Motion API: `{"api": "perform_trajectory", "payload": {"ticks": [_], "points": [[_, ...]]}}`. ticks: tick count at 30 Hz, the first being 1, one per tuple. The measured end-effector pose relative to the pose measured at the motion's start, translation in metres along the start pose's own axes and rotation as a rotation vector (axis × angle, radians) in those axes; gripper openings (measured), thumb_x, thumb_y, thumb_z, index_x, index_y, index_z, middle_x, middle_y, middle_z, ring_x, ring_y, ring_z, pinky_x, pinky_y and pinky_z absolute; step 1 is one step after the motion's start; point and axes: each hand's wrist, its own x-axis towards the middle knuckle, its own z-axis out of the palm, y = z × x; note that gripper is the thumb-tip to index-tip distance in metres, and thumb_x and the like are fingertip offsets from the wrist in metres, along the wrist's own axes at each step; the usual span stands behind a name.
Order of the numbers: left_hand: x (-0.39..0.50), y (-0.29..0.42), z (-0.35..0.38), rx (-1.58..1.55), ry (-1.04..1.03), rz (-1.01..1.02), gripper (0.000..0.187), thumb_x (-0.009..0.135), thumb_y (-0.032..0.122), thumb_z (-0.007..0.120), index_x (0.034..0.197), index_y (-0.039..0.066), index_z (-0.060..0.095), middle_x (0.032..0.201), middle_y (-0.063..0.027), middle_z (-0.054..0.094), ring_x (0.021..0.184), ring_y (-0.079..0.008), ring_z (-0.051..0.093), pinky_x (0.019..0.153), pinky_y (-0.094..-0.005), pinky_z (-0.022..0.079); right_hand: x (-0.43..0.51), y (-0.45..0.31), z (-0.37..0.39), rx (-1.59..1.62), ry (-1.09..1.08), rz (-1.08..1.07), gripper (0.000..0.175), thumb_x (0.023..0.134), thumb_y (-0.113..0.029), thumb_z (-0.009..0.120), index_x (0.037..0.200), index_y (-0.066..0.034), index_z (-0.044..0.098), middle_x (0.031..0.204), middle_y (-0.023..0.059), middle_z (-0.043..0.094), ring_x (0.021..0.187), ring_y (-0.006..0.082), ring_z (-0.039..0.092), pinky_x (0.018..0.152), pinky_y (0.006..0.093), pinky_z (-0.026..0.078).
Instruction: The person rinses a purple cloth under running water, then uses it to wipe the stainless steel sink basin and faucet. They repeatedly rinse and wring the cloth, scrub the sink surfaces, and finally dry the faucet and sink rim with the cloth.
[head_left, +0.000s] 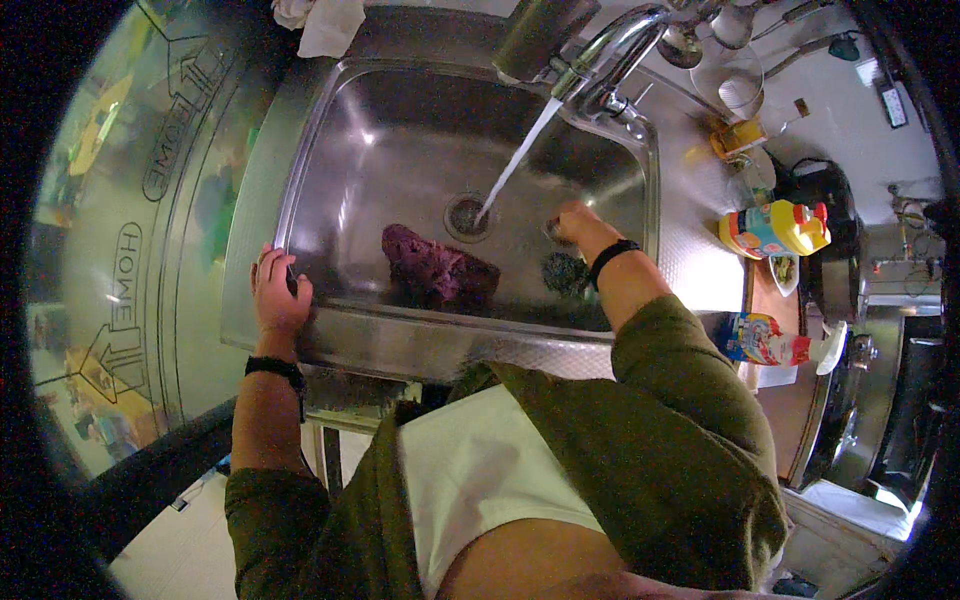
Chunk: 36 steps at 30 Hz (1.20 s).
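My left hand rests on the left front rim of the stainless steel sink, fingers slightly apart. Down in the basin at the right, my right hand is curled around something small whose kind I cannot make out. A dark scouring pad lies beside my right wrist. Left of it, a crumpled purple cloth lies near the front wall of the basin. From the chrome faucet a stream of water runs into the drain.
Right of the sink stand a yellow bottle with a red cap and a spray bottle. Ladles and other utensils are at the upper right. White crumpled paper is behind the sink, and a patterned translucent sheet is at left.
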Motion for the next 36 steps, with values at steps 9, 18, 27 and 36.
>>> {"api": "perform_trajectory", "payload": {"ticks": [9,18,27,36], "points": [[0.002,0.004,-0.002,0.058,-0.023,-0.011,0.031,0.066,0.009,0.057,0.096,0.008,0.052,0.115,-0.0110,0.050,0.121,-0.0290,0.036,0.103,-0.0442,0.023,0.142,0.009,-0.084,-0.266,0.363,0.071,0.027,0.075,-0.025,0.056,0.095,-0.0072,0.058,0.090,0.0134,0.060,0.086,0.0279,0.056,0.075,0.0328,0.043],[0.006,0.013,-0.007,0.020,-0.055,-0.031,0.032,0.066,0.008,0.053,0.098,0.004,0.052,0.116,-0.0145,0.048,0.121,-0.0323,0.035,0.103,-0.0446,0.022,0.169,0.051,-0.087,-0.387,0.355,0.240,0.044,0.074,-0.033,0.059,0.107,-0.0065,0.049,0.104,0.0154,0.052,0.098,0.0301,0.050,0.084,0.0355,0.038],[0.004,0.007,-0.001,-0.025,-0.022,0.013,0.036,0.065,0.010,0.053,0.100,0.004,0.052,0.117,-0.0145,0.048,0.120,-0.0324,0.036,0.102,-0.0443,0.024,0.127,0.040,-0.067,-0.319,0.422,-0.001,0.063,0.073,-0.040,0.061,0.120,-0.0059,0.039,0.118,0.0175,0.045,0.110,0.0322,0.043,0.093,0.0381,0.033],[0.007,0.012,-0.005,-0.009,-0.019,0.048,0.029,0.068,0.009,0.057,0.097,0.005,0.052,0.112,-0.0119,0.051,0.118,-0.0305,0.039,0.099,-0.0419,0.028,0.014,-0.094,0.107,0.067,-0.455,-0.248,0.088,0.070,-0.047,0.065,0.133,-0.0035,0.024,0.134,0.0225,0.030,0.121,0.0381,0.033,0.102,0.0402,0.027]]}}
